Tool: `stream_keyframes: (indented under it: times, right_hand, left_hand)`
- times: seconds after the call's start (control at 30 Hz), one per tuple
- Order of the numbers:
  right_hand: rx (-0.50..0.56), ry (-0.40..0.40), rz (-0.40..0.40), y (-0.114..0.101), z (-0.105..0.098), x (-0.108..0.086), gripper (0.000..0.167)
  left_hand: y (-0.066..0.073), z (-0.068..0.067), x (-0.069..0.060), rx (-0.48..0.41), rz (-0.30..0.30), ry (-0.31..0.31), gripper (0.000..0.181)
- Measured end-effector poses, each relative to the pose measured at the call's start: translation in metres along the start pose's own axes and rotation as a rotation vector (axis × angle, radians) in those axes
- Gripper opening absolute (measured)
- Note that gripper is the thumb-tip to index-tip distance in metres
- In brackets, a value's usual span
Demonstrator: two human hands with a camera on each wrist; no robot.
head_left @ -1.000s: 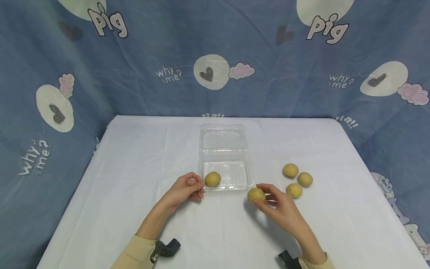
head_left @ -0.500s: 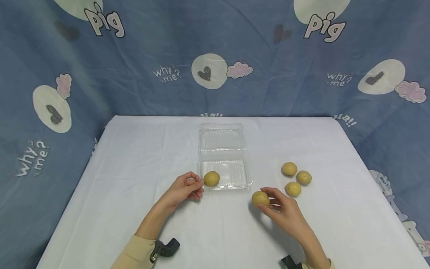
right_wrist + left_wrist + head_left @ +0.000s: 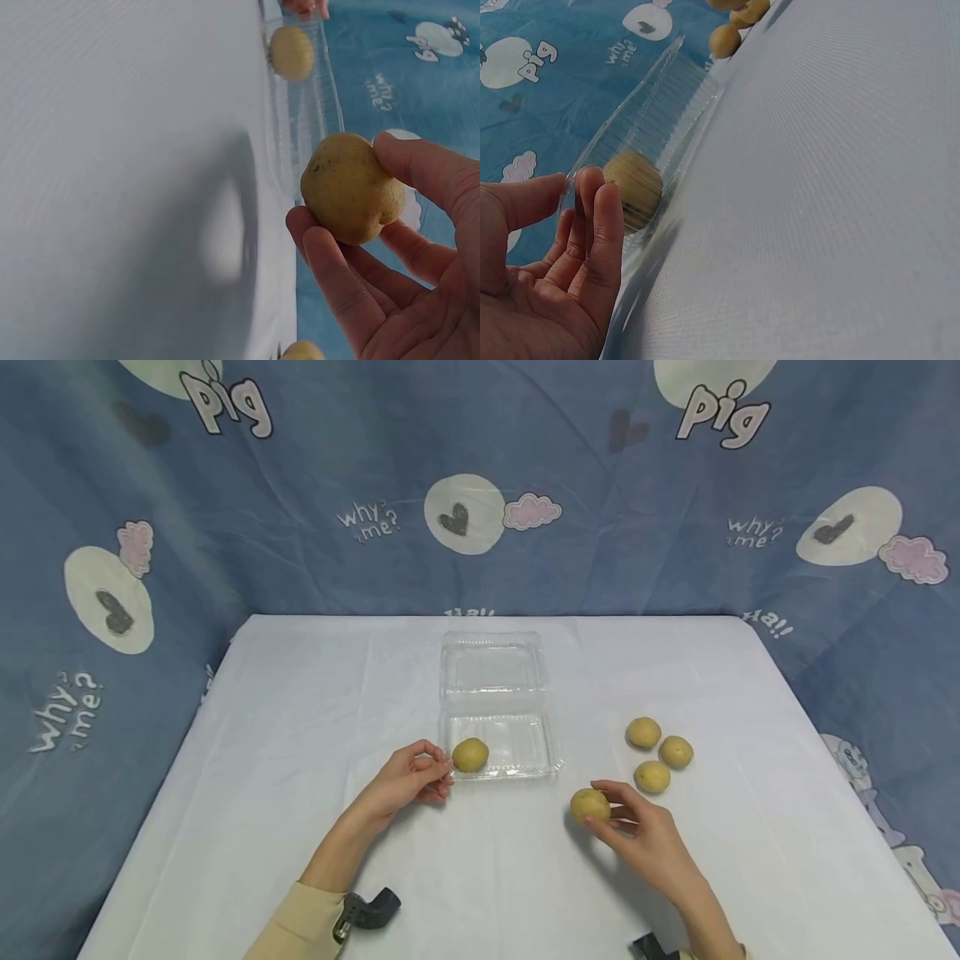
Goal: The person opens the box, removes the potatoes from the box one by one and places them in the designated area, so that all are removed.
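Note:
A clear plastic clamshell container (image 3: 525, 745) lies open on the table, its lid (image 3: 492, 668) folded back toward the far edge. One yellow potato (image 3: 470, 755) sits in the left part of its base. My left hand (image 3: 411, 780) pinches the base's left rim between thumb and fingers, as the left wrist view shows at the container wall (image 3: 676, 90). In my right hand (image 3: 647, 833) is another potato (image 3: 351, 187), gripped by thumb and fingertips above the cloth, right of the container's near corner and apart from it.
Several items lie right of the container: a far potato (image 3: 643, 732), a right-hand potato (image 3: 677, 752) and a nearer potato (image 3: 652, 777), close to my right hand. A white cloth (image 3: 300, 693) covers the table. A blue printed curtain (image 3: 337, 577) hangs behind and at the sides.
My right hand has drifted right and slightly nearer to me with its potato, farther from the container. My left hand stays at the rim. The view has shifted slightly.

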State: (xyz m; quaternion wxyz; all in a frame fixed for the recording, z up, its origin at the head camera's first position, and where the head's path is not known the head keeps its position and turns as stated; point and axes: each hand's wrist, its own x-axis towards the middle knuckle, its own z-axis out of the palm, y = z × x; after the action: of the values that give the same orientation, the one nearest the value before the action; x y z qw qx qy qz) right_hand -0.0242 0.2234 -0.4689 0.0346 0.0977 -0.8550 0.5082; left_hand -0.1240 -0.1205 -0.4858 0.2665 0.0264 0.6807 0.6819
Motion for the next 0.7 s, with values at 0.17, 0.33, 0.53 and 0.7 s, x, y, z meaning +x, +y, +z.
stream_keyframes:
  times: [0.17, 0.33, 0.53, 0.7]
  right_hand:
    - [-0.013, 0.021, 0.0, 0.001, -0.003, -0.002, 0.043]
    - [-0.021, 0.041, 0.011, 0.002, -0.007, -0.006, 0.044]
    - [-0.031, 0.058, 0.032, 0.003, -0.012, -0.01, 0.045]
    - [-0.048, 0.086, 0.044, 0.006, -0.015, -0.013, 0.046]
  left_hand:
    - [0.0, -0.001, 0.0, 0.003, 0.015, -0.012, 0.024]
    - [0.0, -0.001, 0.0, 0.001, 0.016, -0.018, 0.024]
    - [-0.001, -0.001, 0.0, 0.003, 0.007, -0.01, 0.025]
    - [0.0, -0.001, 0.0, 0.004, 0.004, -0.006, 0.026]
